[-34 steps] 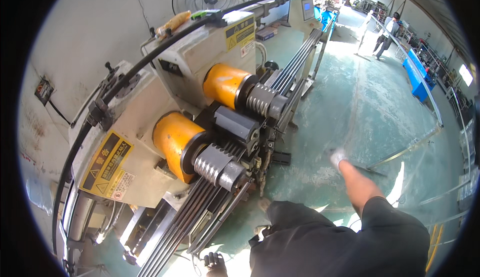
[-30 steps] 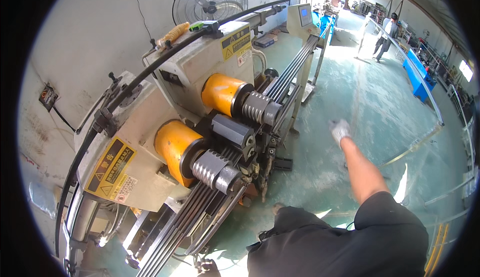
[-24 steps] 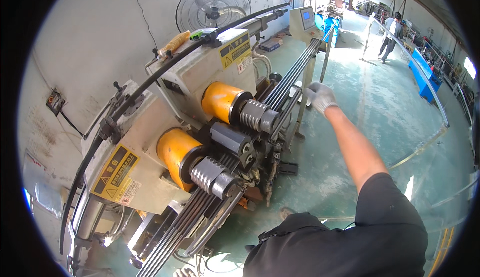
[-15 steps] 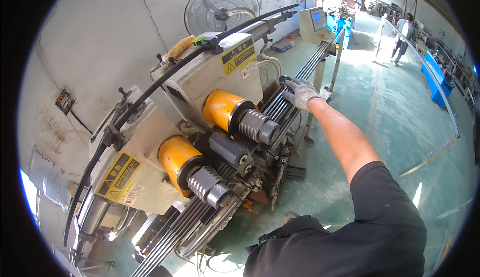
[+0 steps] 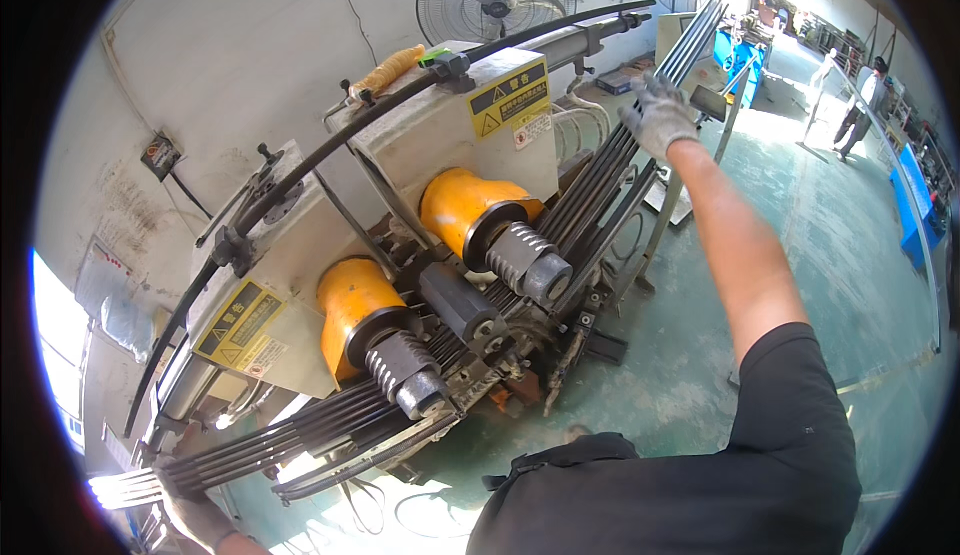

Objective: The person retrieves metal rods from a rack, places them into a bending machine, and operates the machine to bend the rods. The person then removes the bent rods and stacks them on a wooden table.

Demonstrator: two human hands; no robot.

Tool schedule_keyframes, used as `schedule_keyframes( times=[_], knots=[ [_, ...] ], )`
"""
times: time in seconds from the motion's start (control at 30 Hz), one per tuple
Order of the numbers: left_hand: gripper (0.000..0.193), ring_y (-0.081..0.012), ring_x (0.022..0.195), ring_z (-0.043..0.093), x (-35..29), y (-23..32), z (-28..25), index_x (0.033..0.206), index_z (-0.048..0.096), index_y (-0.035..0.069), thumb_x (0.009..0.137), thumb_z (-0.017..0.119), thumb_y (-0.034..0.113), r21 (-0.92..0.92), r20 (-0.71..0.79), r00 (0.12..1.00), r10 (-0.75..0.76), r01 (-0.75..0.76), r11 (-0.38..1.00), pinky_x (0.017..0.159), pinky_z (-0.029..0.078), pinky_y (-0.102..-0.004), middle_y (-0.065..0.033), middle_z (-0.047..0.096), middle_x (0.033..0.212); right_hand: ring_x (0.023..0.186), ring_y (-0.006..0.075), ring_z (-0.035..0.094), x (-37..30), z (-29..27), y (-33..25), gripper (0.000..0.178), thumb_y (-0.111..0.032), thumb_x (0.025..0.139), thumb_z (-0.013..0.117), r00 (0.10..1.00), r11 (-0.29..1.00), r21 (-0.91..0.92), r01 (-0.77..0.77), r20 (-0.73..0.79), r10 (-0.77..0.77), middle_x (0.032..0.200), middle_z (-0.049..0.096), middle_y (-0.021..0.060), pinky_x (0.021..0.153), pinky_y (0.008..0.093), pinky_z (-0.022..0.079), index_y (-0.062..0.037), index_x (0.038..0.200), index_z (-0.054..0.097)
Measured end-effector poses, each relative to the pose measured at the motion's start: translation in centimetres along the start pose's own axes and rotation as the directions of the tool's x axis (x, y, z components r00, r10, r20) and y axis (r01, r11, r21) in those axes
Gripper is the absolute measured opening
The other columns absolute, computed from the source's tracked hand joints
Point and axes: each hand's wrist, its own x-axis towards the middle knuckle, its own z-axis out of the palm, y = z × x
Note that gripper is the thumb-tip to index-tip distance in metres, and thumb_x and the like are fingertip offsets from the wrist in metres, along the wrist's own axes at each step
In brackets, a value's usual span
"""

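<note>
A bundle of long, dark metal tubes (image 5: 255,445) runs from the lower left, beneath two rollers, to the upper right. My left hand (image 5: 195,515), in a pale glove, grips the bundle near its lower-left end; some fingers are hidden behind the tubes. My right hand (image 5: 660,123), also gloved and slightly blurred, lies across the tubes on the far right, its fingers curling over their far side. Between the hands stands a machine with two orange cylinders (image 5: 365,310), each ending in a grooved dark roller (image 5: 405,370). A dark block (image 5: 455,300) sits between the rollers.
A curved black bar (image 5: 330,145) spans the machine's top. Warning labels (image 5: 508,100) mark its housings. A large fan (image 5: 495,0) stands by the wall. Far right, a person (image 5: 862,110) walks near blue equipment (image 5: 915,205). Thin rails (image 5: 925,275) cross the green floor (image 5: 760,325).
My left hand has come into view at the lower left, gripping the tubes. The tubes' ends have shifted and risen. My right hand has moved farther along them, up and right.
</note>
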Motion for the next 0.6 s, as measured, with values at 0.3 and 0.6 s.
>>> schedule_keyframes(
  times=[0.3, 0.6],
  knots=[
    [0.053, -0.0191, 0.122, 0.071, -0.6, 15.3, 11.2, 0.152, 0.074, 0.001, 0.115, 0.074, 0.039, 0.081, 0.002, 0.974, 0.228, -0.227, 0.970, 0.108, 0.054, -0.0356, -0.0075, 0.076, 0.128, 0.177, 0.0380, 0.025, 8.5, -10.4, 0.3, 0.068, -0.043, 0.117, 0.061, 0.892, 0.996, -0.041, 0.085, -0.443, -0.094, 0.189, 0.037, 0.0163, 0.146, 0.0473, 0.024, -0.0086, 0.175, 0.051],
    [0.054, -0.0203, 0.104, 0.077, -7.8, 22.6, 25.8, 0.144, 0.074, -0.004, 0.109, 0.074, 0.037, 0.167, 0.274, 0.775, 0.569, -0.621, 0.766, 0.096, 0.060, -0.0332, -0.0157, 0.078, 0.121, 0.137, 0.0517, 0.067, 14.7, -22.6, -5.6, 0.073, -0.045, 0.107, 0.073, 0.747, 0.836, 0.539, 0.101, -0.596, 0.294, 0.144, 0.071, 0.0316, 0.119, 0.0555, 0.053, 0.0036, 0.160, 0.058]
  ],
)
